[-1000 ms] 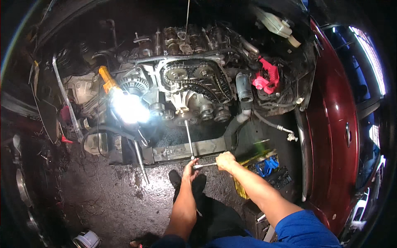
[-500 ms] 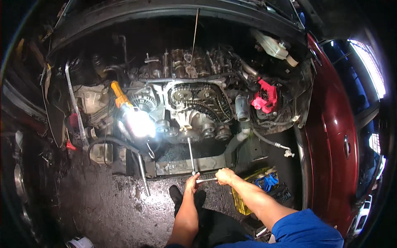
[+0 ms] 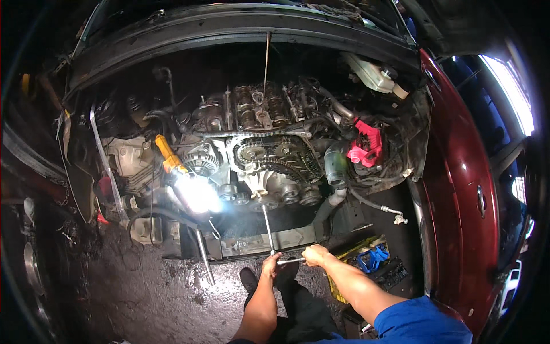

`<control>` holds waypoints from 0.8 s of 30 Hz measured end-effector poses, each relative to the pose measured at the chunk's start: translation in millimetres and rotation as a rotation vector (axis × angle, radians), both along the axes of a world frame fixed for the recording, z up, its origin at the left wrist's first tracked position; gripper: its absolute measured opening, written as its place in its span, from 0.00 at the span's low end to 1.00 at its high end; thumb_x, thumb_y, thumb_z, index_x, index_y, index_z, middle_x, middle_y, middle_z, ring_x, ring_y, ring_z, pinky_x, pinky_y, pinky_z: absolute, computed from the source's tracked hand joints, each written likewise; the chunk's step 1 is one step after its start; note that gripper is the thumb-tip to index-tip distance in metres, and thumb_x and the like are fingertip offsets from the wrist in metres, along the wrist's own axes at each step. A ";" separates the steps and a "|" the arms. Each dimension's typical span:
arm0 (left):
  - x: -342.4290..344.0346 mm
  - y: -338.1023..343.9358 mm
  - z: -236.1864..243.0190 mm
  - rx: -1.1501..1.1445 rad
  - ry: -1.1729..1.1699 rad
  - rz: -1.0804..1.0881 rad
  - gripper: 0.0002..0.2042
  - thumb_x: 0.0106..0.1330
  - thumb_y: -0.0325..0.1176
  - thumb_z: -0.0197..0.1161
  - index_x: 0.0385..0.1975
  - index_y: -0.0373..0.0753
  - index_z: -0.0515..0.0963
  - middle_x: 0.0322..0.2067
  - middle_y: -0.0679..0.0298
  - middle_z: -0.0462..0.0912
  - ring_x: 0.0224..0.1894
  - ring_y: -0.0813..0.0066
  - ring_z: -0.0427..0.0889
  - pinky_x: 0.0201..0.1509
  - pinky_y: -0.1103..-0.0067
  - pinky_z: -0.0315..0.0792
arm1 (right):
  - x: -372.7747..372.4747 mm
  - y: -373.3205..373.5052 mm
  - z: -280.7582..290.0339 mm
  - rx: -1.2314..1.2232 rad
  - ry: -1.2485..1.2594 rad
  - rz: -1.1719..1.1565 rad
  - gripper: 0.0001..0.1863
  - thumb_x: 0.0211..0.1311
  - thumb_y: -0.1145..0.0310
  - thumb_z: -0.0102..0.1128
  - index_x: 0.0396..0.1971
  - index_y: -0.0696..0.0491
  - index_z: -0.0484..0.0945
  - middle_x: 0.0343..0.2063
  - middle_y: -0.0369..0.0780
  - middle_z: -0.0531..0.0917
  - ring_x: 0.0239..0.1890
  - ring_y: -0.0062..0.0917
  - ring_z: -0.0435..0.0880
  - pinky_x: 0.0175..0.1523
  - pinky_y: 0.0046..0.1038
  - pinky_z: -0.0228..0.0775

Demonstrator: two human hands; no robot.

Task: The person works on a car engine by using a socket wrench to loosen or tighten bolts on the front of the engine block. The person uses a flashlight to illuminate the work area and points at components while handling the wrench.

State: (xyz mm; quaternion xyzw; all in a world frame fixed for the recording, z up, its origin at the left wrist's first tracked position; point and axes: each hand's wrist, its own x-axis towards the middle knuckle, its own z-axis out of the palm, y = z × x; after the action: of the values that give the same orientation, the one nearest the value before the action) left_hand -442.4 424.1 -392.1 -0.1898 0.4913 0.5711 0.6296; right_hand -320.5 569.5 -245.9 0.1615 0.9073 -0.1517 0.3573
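A long socket extension bar (image 3: 268, 226) runs from the crankshaft pulley (image 3: 264, 204), low on the front of an opened engine, toward me. At its near end a ratchet handle (image 3: 291, 261) sticks out to the right. My left hand (image 3: 270, 266) is closed round the ratchet head, where bar and handle meet. My right hand (image 3: 316, 255) grips the handle's outer end. Above the pulley, the timing chain (image 3: 277, 164) and two cam sprockets lie exposed. My fingers hide part of the ratchet head, and any socket on the pulley is too small to make out.
A lit yellow work lamp (image 3: 168, 153) glares left of the pulley. The front crossmember (image 3: 269, 241) lies between engine and my hands. A hose (image 3: 372, 198) hangs at the right. A yellow-edged tool tray (image 3: 338, 289) sits on the floor beside a red car (image 3: 458, 189).
The view has shifted, so engine and hands appear slightly lower. Both hands keep their hold on the ratchet, and its angle looks nearly the same.
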 end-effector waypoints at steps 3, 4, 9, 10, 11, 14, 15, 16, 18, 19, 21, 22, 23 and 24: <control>-0.2 1.6 -1.5 -0.043 0.007 -0.055 0.11 0.56 0.33 0.66 0.32 0.36 0.72 0.30 0.63 0.71 0.32 0.69 0.74 0.34 0.67 0.79 | -0.3 0.8 2.4 -0.009 0.013 -0.005 0.12 0.49 0.59 0.61 0.24 0.53 0.83 0.28 0.47 0.83 0.33 0.40 0.84 0.39 0.39 0.76; -4.2 -4.4 -8.5 -0.030 0.000 -0.004 0.11 0.56 0.33 0.66 0.33 0.36 0.73 0.31 0.63 0.72 0.33 0.70 0.74 0.34 0.68 0.78 | -7.5 -2.0 3.3 -0.016 0.014 -0.001 0.13 0.50 0.59 0.61 0.24 0.54 0.83 0.27 0.47 0.84 0.33 0.40 0.84 0.40 0.39 0.76; 6.1 5.4 3.2 -0.031 0.052 -0.037 0.11 0.57 0.33 0.66 0.34 0.36 0.74 0.30 0.65 0.72 0.32 0.71 0.73 0.34 0.69 0.78 | 7.3 4.3 -6.1 -0.015 -0.011 -0.035 0.14 0.50 0.57 0.61 0.24 0.54 0.83 0.27 0.47 0.83 0.34 0.41 0.84 0.40 0.40 0.76; 3.9 4.8 2.5 -0.026 0.044 -0.028 0.11 0.57 0.33 0.66 0.35 0.37 0.74 0.30 0.65 0.72 0.33 0.71 0.73 0.35 0.68 0.78 | 6.0 4.4 -6.7 -0.015 -0.007 -0.031 0.14 0.50 0.57 0.61 0.24 0.54 0.83 0.27 0.47 0.83 0.34 0.41 0.84 0.40 0.40 0.76; 1.4 4.8 1.6 -0.026 0.047 -0.024 0.11 0.57 0.33 0.66 0.35 0.37 0.74 0.30 0.65 0.72 0.33 0.71 0.73 0.35 0.68 0.78 | 4.7 4.4 -7.5 -0.011 -0.002 -0.027 0.15 0.50 0.57 0.61 0.24 0.54 0.83 0.27 0.47 0.83 0.34 0.41 0.84 0.40 0.40 0.76; -5.4 -7.1 -7.8 -0.034 0.018 0.009 0.10 0.57 0.33 0.66 0.35 0.37 0.75 0.31 0.65 0.72 0.33 0.72 0.72 0.35 0.67 0.78 | -6.2 0.0 -6.1 -0.029 0.003 -0.013 0.14 0.50 0.57 0.60 0.25 0.54 0.83 0.27 0.48 0.83 0.34 0.42 0.84 0.40 0.40 0.76; -6.4 -11.4 -10.0 -0.045 0.028 0.015 0.10 0.57 0.33 0.66 0.34 0.37 0.75 0.31 0.65 0.72 0.32 0.72 0.72 0.35 0.66 0.78 | -9.9 -0.8 -6.8 -0.043 -0.006 -0.016 0.14 0.49 0.58 0.60 0.25 0.54 0.83 0.27 0.48 0.83 0.34 0.42 0.84 0.40 0.41 0.76; -6.4 -2.5 -5.7 -0.035 0.038 0.002 0.09 0.57 0.33 0.66 0.33 0.37 0.75 0.30 0.66 0.72 0.32 0.73 0.72 0.35 0.66 0.78 | 0.9 5.2 -18.7 -0.030 -0.006 -0.024 0.14 0.49 0.58 0.60 0.25 0.54 0.83 0.27 0.48 0.83 0.34 0.42 0.84 0.40 0.41 0.76; -1.6 1.2 5.9 -0.120 0.166 -0.105 0.09 0.56 0.35 0.66 0.30 0.37 0.76 0.27 0.66 0.73 0.29 0.74 0.71 0.33 0.71 0.73 | 18.7 14.5 -36.4 0.017 0.005 0.001 0.13 0.48 0.58 0.60 0.25 0.54 0.82 0.27 0.48 0.83 0.33 0.43 0.83 0.40 0.42 0.76; -0.7 0.7 11.8 -0.156 0.253 -0.182 0.10 0.56 0.36 0.66 0.29 0.37 0.77 0.25 0.66 0.73 0.28 0.75 0.71 0.31 0.74 0.70 | 30.3 18.7 -40.2 -0.011 0.088 0.017 0.13 0.46 0.59 0.59 0.25 0.53 0.82 0.27 0.48 0.83 0.33 0.44 0.83 0.40 0.42 0.76; 2.6 3.4 19.9 -0.153 0.280 -0.207 0.13 0.54 0.42 0.67 0.27 0.38 0.78 0.23 0.68 0.74 0.25 0.77 0.68 0.25 0.78 0.58 | 51.7 25.7 -66.0 -0.031 0.119 -0.008 0.13 0.46 0.58 0.59 0.24 0.53 0.81 0.25 0.49 0.82 0.32 0.43 0.83 0.39 0.43 0.76; 0.3 2.4 14.1 -0.138 0.297 -0.175 0.13 0.54 0.42 0.67 0.27 0.38 0.78 0.23 0.68 0.74 0.25 0.78 0.67 0.25 0.79 0.58 | 51.9 32.7 -74.6 -0.029 0.134 0.002 0.13 0.46 0.58 0.59 0.24 0.53 0.81 0.25 0.49 0.82 0.32 0.43 0.83 0.39 0.43 0.76; -4.8 -5.0 3.1 -0.148 0.317 -0.124 0.13 0.55 0.43 0.66 0.27 0.38 0.79 0.23 0.68 0.74 0.25 0.79 0.66 0.25 0.79 0.58 | 42.2 31.1 -79.0 -0.022 0.203 0.043 0.13 0.46 0.58 0.58 0.23 0.53 0.81 0.24 0.48 0.82 0.31 0.43 0.83 0.38 0.43 0.76; -12.8 -10.7 -6.5 -0.142 0.328 -0.110 0.14 0.55 0.42 0.67 0.30 0.37 0.78 0.26 0.66 0.75 0.27 0.76 0.68 0.28 0.80 0.61 | 36.1 24.0 -82.1 -0.022 0.266 0.073 0.13 0.46 0.58 0.58 0.23 0.52 0.81 0.23 0.48 0.82 0.30 0.42 0.83 0.38 0.43 0.75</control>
State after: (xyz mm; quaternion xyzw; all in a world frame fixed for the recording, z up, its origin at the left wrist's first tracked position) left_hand -455.1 413.4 -398.6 -0.1110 0.6360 0.5230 0.5565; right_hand -284.4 593.4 -328.0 0.1031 0.9502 -0.1688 0.2410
